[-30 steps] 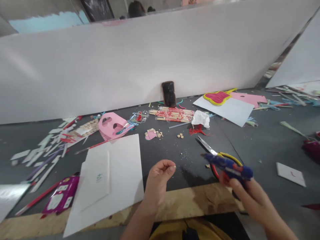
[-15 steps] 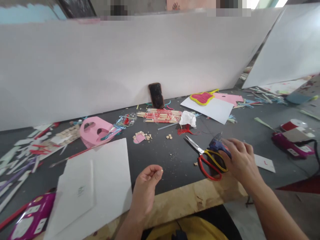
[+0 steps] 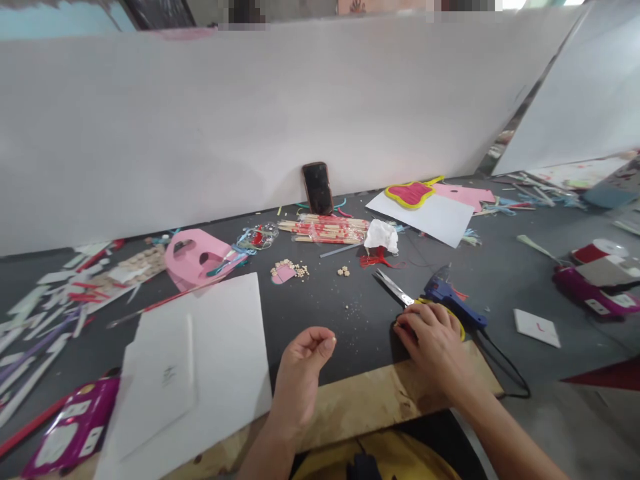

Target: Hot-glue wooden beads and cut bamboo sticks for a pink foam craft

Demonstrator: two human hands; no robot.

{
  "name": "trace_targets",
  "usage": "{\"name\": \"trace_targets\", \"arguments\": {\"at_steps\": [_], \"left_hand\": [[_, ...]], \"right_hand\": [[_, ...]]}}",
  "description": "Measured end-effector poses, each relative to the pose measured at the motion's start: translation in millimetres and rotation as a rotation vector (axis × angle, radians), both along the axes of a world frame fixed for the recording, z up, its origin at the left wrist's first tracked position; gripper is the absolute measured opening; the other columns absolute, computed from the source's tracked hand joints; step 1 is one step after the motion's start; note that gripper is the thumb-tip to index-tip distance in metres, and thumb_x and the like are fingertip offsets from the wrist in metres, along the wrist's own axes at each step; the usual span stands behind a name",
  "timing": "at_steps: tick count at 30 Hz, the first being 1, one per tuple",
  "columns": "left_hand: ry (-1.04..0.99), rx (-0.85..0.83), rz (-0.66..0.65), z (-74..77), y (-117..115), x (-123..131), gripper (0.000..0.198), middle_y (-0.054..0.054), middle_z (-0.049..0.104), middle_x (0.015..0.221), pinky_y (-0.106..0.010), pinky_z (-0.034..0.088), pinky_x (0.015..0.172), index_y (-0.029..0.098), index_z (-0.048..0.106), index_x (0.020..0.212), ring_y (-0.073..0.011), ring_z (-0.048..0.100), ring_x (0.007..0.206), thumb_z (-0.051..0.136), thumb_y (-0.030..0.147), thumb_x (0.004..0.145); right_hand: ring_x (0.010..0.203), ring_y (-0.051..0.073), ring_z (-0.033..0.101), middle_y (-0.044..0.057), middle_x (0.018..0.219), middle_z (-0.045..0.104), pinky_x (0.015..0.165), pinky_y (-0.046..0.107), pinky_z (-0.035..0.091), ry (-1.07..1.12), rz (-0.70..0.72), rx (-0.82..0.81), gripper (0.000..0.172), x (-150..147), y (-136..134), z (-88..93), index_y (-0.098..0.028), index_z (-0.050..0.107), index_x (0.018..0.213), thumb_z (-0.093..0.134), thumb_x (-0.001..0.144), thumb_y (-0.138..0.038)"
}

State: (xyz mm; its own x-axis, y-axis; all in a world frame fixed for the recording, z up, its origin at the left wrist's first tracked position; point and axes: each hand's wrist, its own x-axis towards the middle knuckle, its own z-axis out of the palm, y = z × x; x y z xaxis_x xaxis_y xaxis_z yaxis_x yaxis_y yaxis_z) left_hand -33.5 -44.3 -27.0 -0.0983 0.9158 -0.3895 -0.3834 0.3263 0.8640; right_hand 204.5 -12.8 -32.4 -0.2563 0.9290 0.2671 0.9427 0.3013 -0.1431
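My left hand hovers over the dark table's front edge, thumb and forefinger pinched on a tiny pale bead. My right hand lies over the red-and-yellow handles of the scissors, fingers curled on them; the blades point away to the left. A blue glue gun lies on the table just beyond that hand, apart from it, its black cord trailing right.
White sheets lie to the left, with a pink cutout and paper strips beyond them. A bead pile, sticks, a phone leaning on the white board, a magenta box at right, and a plywood edge.
My right hand set the glue gun down on the table and moved left onto the scissors' handles. My left hand kept its pinch and barely moved.
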Motion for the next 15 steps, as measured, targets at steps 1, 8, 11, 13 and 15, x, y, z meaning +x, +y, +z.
{"name": "trace_targets", "arguments": {"at_steps": [1,8,11,13,15], "left_hand": [[-0.001,-0.004,-0.005,0.6,0.2,1.3,0.02,0.001,0.058,0.07,-0.022,0.038,0.067,0.017,0.067,0.075,-0.0101,0.048,0.067,0.078,0.032,0.066],[-0.048,0.04,-0.073,5.1,1.5,14.7,0.016,0.001,0.061,0.07,-0.02,0.037,0.065,0.017,0.068,0.074,-0.0095,0.048,0.066,0.078,0.028,0.067],[-0.081,0.068,-0.11,10.8,1.1,22.2,0.016,0.0,0.061,0.068,-0.021,0.037,0.063,0.016,0.069,0.072,-0.0096,0.048,0.064,0.078,0.028,0.067],[-0.104,0.079,-0.131,15.6,0.7,26.2,0.015,0.0,0.063,0.069,-0.021,0.037,0.063,0.016,0.069,0.072,-0.0101,0.049,0.065,0.077,0.027,0.067],[-0.13,0.082,-0.137,19.6,0.5,28.8,0.015,-0.001,0.064,0.071,-0.022,0.039,0.064,0.016,0.068,0.071,-0.0106,0.051,0.067,0.077,0.027,0.067]], "right_hand": [[0.097,0.028,0.05,0.007,0.099,0.065,0.085,0.046,0.04,0.031,0.004,-0.001,0.013,-0.1,0.6,0.5,-0.023,0.066,0.085,0.055,0.088,-0.028],[0.094,0.022,0.055,0.006,0.094,0.059,0.084,0.036,0.045,0.652,0.163,-0.099,0.01,-22.0,-8.3,23.6,-0.024,0.066,0.087,0.059,0.086,-0.031],[0.09,0.019,0.058,0.006,0.093,0.057,0.077,0.03,0.048,0.935,0.162,-0.205,0.011,-37.9,-14.9,31.8,-0.023,0.067,0.085,0.061,0.083,-0.032],[0.089,0.018,0.058,0.006,0.092,0.057,0.077,0.029,0.049,1.056,0.157,-0.236,0.01,-45.9,-17.4,32.2,-0.023,0.068,0.084,0.064,0.081,-0.032],[0.091,0.018,0.058,0.006,0.093,0.057,0.08,0.029,0.048,1.124,0.154,-0.244,0.009,-50.9,-18.4,30.2,-0.023,0.069,0.084,0.066,0.08,-0.031]]}}
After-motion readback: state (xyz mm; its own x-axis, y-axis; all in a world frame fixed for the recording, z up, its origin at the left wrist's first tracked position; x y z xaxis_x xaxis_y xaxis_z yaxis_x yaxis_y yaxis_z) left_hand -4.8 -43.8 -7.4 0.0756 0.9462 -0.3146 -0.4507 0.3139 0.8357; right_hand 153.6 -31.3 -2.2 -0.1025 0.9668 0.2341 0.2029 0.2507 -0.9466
